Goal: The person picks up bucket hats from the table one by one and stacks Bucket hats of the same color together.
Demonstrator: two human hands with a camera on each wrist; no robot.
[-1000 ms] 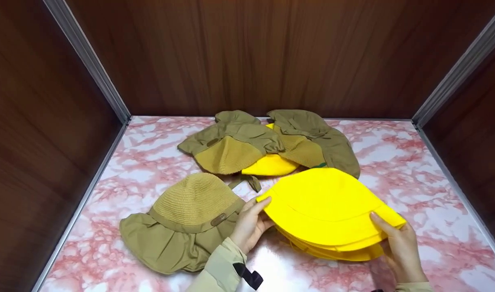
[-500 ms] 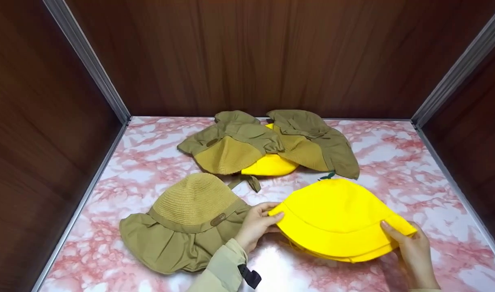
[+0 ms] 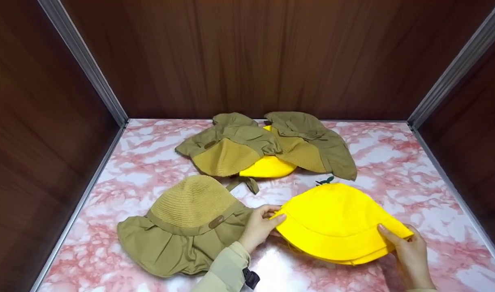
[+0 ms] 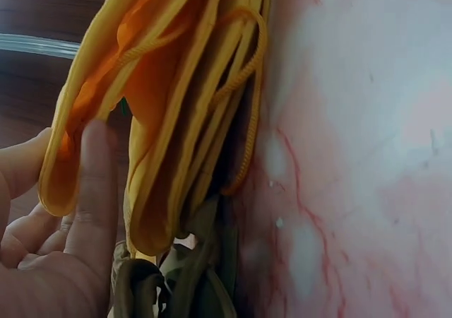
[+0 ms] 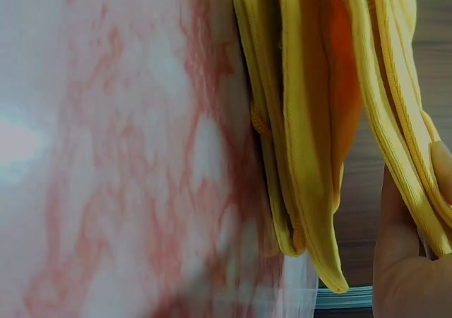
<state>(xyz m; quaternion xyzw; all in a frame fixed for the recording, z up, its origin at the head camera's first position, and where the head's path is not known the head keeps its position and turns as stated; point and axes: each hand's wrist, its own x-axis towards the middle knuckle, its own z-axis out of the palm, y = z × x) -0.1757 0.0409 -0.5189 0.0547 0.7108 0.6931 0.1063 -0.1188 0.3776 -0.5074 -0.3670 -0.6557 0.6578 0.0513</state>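
Observation:
A yellow bucket hat [image 3: 336, 219] with a green leaf on its crown [image 3: 325, 181] is held by both hands at front right in the head view. My left hand [image 3: 259, 228] pinches its left brim edge, thumb on top. My right hand [image 3: 412, 252] pinches the right brim edge the same way. In the left wrist view, more yellow hats [image 4: 180, 148] lie stacked right under the held one, with a looped cord [image 4: 258, 99] hanging out. The right wrist view shows the stack's brims [image 5: 296, 148] close below the pinched brim [image 5: 395, 148].
Left of the hands lies a straw-crowned hat with a khaki ruffled brim [image 3: 190, 227]. At the back, two similar hats [image 3: 227, 156] [image 3: 312, 142] overlap a yellow hat [image 3: 270, 167]. Wood-grain panels [image 3: 247, 61] wall the marbled tabletop [image 3: 142, 170] on three sides.
Both hands have moved the yellow hat right and toward the front, lowering it over the yellow hats underneath. Its green leaf now shows more fully. The khaki hats stay put.

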